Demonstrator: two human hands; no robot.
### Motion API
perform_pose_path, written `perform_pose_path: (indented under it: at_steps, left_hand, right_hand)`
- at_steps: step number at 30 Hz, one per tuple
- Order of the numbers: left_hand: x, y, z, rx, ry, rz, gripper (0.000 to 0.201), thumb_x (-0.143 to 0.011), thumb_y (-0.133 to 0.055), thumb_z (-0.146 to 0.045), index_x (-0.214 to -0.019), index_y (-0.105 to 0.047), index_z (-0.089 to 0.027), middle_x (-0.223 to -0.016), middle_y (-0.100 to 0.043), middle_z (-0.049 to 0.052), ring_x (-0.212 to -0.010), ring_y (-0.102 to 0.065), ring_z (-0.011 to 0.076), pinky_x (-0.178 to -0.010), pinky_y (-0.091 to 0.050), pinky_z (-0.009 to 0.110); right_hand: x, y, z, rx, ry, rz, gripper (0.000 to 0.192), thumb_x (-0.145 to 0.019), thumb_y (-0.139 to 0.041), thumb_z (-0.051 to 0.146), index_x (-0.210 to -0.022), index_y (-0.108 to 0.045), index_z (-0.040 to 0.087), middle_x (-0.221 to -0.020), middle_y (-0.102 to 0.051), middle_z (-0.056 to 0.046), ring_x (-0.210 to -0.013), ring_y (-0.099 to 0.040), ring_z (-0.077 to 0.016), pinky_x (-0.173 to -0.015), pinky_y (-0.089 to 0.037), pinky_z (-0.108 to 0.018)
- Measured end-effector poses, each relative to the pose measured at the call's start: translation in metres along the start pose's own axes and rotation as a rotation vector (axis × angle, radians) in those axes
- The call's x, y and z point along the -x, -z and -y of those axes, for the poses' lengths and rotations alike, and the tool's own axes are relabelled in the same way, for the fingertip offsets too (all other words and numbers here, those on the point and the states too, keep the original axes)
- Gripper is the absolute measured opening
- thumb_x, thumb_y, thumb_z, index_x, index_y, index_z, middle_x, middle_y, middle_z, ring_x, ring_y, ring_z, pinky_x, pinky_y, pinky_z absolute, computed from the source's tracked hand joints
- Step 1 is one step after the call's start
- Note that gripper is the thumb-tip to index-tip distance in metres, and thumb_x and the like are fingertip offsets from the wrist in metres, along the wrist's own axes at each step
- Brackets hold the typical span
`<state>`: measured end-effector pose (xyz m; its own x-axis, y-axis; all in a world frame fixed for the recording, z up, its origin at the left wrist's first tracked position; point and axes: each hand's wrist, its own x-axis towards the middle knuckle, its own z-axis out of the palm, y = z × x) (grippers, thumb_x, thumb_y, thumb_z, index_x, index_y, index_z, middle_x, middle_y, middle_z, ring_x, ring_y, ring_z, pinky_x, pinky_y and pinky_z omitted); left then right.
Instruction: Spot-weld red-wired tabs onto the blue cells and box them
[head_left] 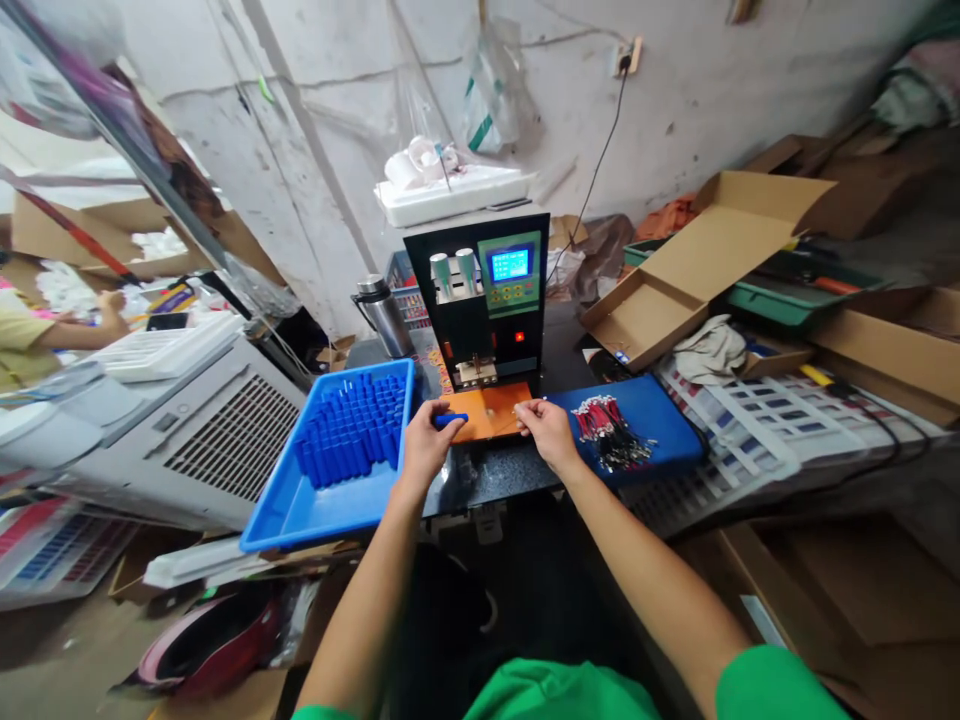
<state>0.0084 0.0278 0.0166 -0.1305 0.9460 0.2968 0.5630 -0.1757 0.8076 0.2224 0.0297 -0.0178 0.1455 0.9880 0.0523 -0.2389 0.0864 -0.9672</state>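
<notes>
Two hands work over the orange pad (487,411) below the welder (480,300): the left hand (424,447) pinches a blue cell (450,420), drawn from the tray (300,505) at nine o'clock; the right hand (545,430) pinches a thin wire (517,424), likely for alignment.

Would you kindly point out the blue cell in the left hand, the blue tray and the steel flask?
blue cell (450,420), head view, its exposed end.
blue tray (322,508), head view, bare floor.
steel flask (388,318), head view, its body.
</notes>
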Motion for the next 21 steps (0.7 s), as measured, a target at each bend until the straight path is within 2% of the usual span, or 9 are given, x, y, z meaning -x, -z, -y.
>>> perform_pose_path:
  at_steps: [3, 7, 9, 13, 18, 21]
  left_hand:
    - [-0.015, -0.032, -0.011, -0.084, -0.026, 0.056, 0.028, -0.072, -0.072, -0.027, -0.097, -0.064, -0.019, -0.086, -0.070, 0.002, -0.076, -0.065, 0.0171, -0.074, -0.050, 0.028]
    - [-0.027, -0.052, -0.013, -0.144, -0.019, 0.126, 0.029, -0.072, -0.069, -0.024, -0.100, -0.064, -0.017, -0.080, -0.068, 0.001, -0.073, -0.063, 0.0178, -0.068, -0.047, 0.028]
    - [-0.029, -0.059, -0.010, -0.134, -0.029, 0.167, 0.029, -0.075, -0.065, -0.026, -0.103, -0.063, -0.016, -0.075, -0.066, 0.001, -0.068, -0.061, 0.0175, -0.064, -0.046, 0.028]
    - [-0.027, -0.068, 0.001, -0.101, -0.038, 0.209, 0.020, -0.081, -0.060, -0.033, -0.091, -0.064, -0.016, -0.065, -0.060, 0.000, -0.059, -0.056, 0.0161, -0.060, -0.044, 0.028]
    - [-0.024, -0.076, 0.015, 0.203, 0.041, 0.191, 0.034, -0.078, -0.065, -0.043, -0.097, -0.065, -0.015, -0.076, -0.068, 0.003, -0.066, -0.062, 0.0164, -0.063, -0.050, 0.027]
    - [-0.024, -0.078, 0.021, 0.289, 0.050, 0.196, 0.038, -0.076, -0.069, -0.045, -0.097, -0.068, -0.014, -0.083, -0.072, 0.006, -0.074, -0.067, 0.0185, -0.070, -0.053, 0.029]
  right_hand:
    - [-0.008, 0.001, -0.002, 0.002, -0.001, -0.007, 0.045, -0.064, -0.077, 0.058, -0.075, -0.064, 0.016, -0.067, -0.065, -0.002, -0.058, -0.060, -0.0133, -0.052, -0.050, -0.024]
    - [-0.015, 0.002, -0.007, 0.009, -0.004, -0.023, 0.045, -0.065, -0.076, 0.058, -0.076, -0.064, 0.016, -0.068, -0.065, -0.002, -0.058, -0.061, -0.0141, -0.050, -0.050, -0.024]
    - [-0.018, 0.001, -0.008, 0.023, -0.004, -0.018, 0.043, -0.066, -0.075, 0.057, -0.076, -0.063, 0.017, -0.068, -0.065, -0.002, -0.059, -0.061, -0.0146, -0.051, -0.049, -0.024]
    - [-0.025, -0.004, -0.009, 0.039, 0.000, 0.008, 0.040, -0.067, -0.073, 0.056, -0.075, -0.062, 0.018, -0.067, -0.064, -0.002, -0.059, -0.060, -0.0144, -0.054, -0.049, -0.025]
    - [-0.036, -0.010, -0.010, 0.025, 0.015, 0.024, 0.037, -0.069, -0.072, 0.053, -0.074, -0.062, 0.018, -0.065, -0.063, -0.001, -0.060, -0.059, -0.0140, -0.056, -0.048, -0.025]
    - [-0.044, -0.017, -0.009, 0.015, 0.039, 0.041, 0.033, -0.071, -0.070, 0.050, -0.074, -0.063, 0.018, -0.067, -0.064, -0.002, -0.062, -0.060, -0.0147, -0.058, -0.048, -0.025]
